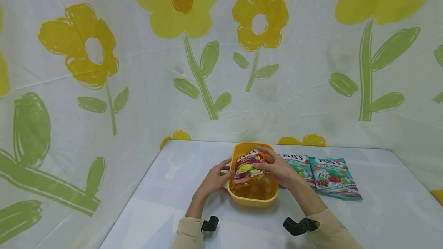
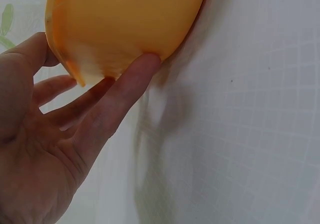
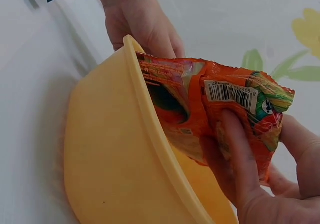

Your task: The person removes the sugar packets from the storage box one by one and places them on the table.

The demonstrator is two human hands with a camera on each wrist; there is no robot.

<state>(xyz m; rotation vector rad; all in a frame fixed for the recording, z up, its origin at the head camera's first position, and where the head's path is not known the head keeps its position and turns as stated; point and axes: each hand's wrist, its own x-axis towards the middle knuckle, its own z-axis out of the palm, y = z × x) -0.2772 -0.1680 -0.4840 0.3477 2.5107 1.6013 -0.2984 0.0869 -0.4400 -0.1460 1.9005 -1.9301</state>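
A yellow plastic basin (image 1: 254, 202) stands on the white table. My left hand (image 1: 213, 179) grips its left side, the thumb at the rim and the fingers (image 2: 125, 91) against the outer wall. My right hand (image 1: 278, 167) holds an orange-red bag of Fox's fruit candy (image 1: 246, 169) by its right side. The bag is tilted, its lower end inside the basin and its upper part above the rim. In the right wrist view the bag's barcode side (image 3: 231, 95) shows between thumb and fingers.
To the right of the basin lie two teal Fox's candy bags, one (image 1: 298, 166) partly behind my right forearm and the other (image 1: 335, 176) farther right. A white curtain (image 1: 145, 68) with yellow flowers hangs behind and left of the table (image 1: 155, 203).
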